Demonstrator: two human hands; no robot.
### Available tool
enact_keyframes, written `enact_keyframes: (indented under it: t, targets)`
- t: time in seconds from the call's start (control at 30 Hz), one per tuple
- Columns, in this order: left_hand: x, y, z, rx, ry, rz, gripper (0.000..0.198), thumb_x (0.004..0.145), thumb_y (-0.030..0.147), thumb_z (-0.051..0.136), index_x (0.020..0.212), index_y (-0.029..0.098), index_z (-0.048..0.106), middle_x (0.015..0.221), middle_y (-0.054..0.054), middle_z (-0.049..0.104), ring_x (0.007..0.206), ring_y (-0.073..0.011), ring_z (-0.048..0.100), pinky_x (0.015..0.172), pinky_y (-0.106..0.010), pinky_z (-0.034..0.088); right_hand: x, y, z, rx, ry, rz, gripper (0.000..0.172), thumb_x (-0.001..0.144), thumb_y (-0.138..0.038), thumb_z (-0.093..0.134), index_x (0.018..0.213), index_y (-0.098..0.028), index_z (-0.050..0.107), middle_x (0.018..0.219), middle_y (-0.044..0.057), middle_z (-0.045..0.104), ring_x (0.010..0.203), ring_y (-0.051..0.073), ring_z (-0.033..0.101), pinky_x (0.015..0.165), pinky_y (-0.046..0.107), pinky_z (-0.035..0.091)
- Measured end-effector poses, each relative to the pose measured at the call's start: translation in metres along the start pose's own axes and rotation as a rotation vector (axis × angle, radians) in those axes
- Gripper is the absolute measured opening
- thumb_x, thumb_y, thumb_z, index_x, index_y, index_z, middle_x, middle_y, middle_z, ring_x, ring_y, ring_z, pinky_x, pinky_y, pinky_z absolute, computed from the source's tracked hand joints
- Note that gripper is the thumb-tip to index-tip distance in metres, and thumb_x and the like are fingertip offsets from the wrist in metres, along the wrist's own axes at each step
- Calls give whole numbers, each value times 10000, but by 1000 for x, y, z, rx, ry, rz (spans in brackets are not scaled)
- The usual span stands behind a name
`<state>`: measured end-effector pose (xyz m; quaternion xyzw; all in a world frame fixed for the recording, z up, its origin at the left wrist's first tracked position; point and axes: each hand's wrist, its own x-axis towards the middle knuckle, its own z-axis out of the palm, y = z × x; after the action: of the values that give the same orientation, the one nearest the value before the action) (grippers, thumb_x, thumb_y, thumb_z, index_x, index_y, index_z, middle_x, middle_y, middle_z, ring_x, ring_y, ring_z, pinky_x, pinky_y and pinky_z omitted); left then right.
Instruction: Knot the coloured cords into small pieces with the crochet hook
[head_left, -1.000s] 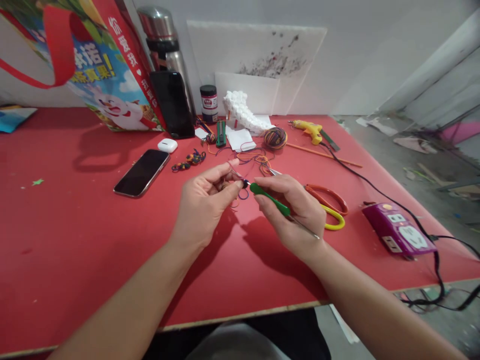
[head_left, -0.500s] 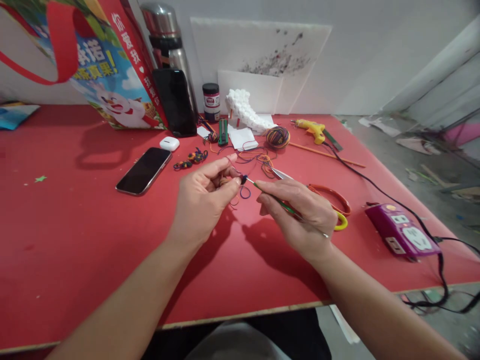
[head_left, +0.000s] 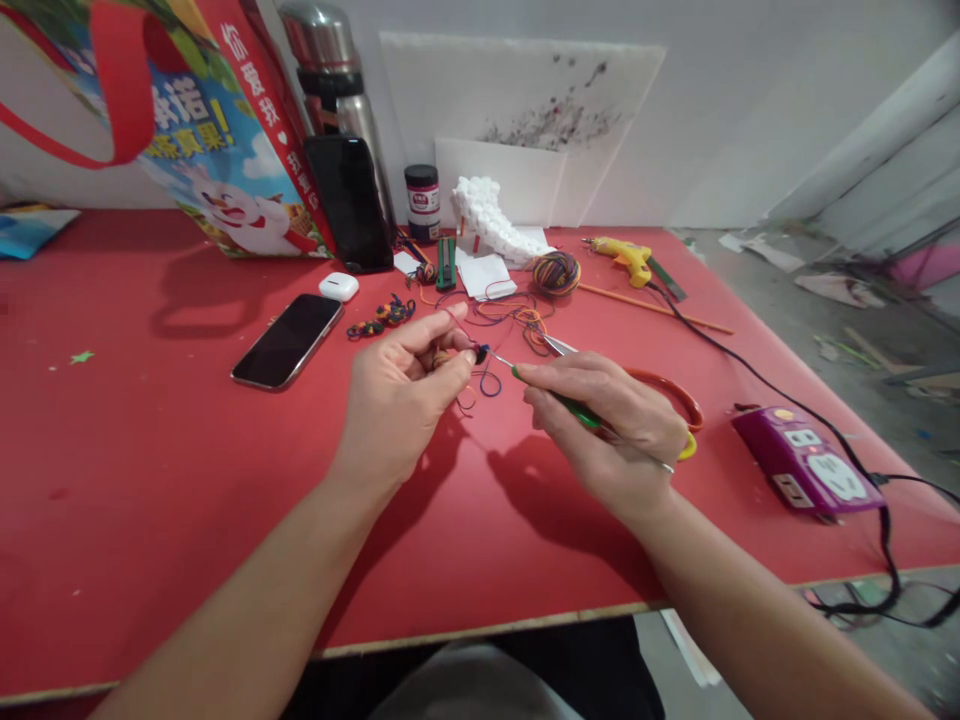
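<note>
Between thumb and fingers, my left hand [head_left: 409, 390] pinches a small dark crochet piece [head_left: 481, 353], with thin yarn running over the raised index finger. My right hand [head_left: 611, 425] is closed on a crochet hook [head_left: 577, 410] with a green grip. The hook's metal tip points left, close to the piece; whether they touch is too small to tell. Loose multicoloured yarn [head_left: 529, 318] lies behind the hands and leads toward a yarn ball [head_left: 556, 273]. Scissors [head_left: 667, 390] with orange and yellow handles lie partly hidden under my right hand.
A phone [head_left: 289, 341], white earbud case [head_left: 339, 287] and knitted strip [head_left: 382, 317] lie left. Behind stand a bag [head_left: 232, 190], flask [head_left: 352, 120], jar [head_left: 423, 205] and white beaded object [head_left: 491, 225]. On the right are a glue gun [head_left: 622, 258], its cable and a purple power box [head_left: 806, 460].
My right hand and the hook have moved slightly right, away from the piece. My left hand has shifted a little left with the piece.
</note>
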<state>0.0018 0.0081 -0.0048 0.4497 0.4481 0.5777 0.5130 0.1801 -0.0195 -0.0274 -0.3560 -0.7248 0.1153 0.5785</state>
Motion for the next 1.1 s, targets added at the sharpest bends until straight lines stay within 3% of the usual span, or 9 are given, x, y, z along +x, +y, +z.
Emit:
enact_keyframes:
  t: [0.37, 0.57, 0.7, 0.87, 1.1]
  targets:
    - [1, -2, -5, 228, -7, 152, 408, 768, 98, 770, 1143, 227, 866, 849, -7, 690, 695, -105, 563, 618, -222, 459, 5, 0, -6, 126, -24, 91, 218, 917, -77, 726, 1002, -234, 851, 779, 25, 769, 638, 139, 667, 602, 307, 538]
    - [7, 2, -11, 321, -182, 257, 410, 702, 26, 725, 1004, 243, 899, 818, -19, 653, 728, -130, 570, 625, -239, 448, 11, 8, -18, 317, -45, 390, 113, 856, -147, 787, 858, -234, 859, 643, 3, 711, 553, 142, 610, 512, 297, 494]
    - [9, 3, -15, 252, -357, 223, 448, 703, 36, 725, 1049, 263, 897, 810, -27, 660, 722, -134, 566, 630, -249, 467, 18, 13, -27, 591, -75, 661, 34, 773, -168, 839, 776, -197, 856, 527, -6, 652, 447, 111, 514, 410, 258, 391]
    - [6, 6, -17, 124, -459, 89, 426, 749, 56, 732, 1069, 288, 895, 785, -33, 637, 741, -141, 568, 650, -251, 502, 25, 17, -33, 822, -157, 805, 26, 734, -170, 859, 747, -192, 851, 488, -3, 647, 387, 89, 451, 370, 238, 325]
    - [1, -1, -15, 19, -432, -15, 350, 768, 133, 830, 1063, 309, 896, 852, -41, 670, 812, -161, 621, 709, -269, 552, 23, 19, -28, 951, -217, 861, 77, 770, -227, 877, 785, -195, 809, 546, -18, 671, 383, 71, 439, 377, 228, 380]
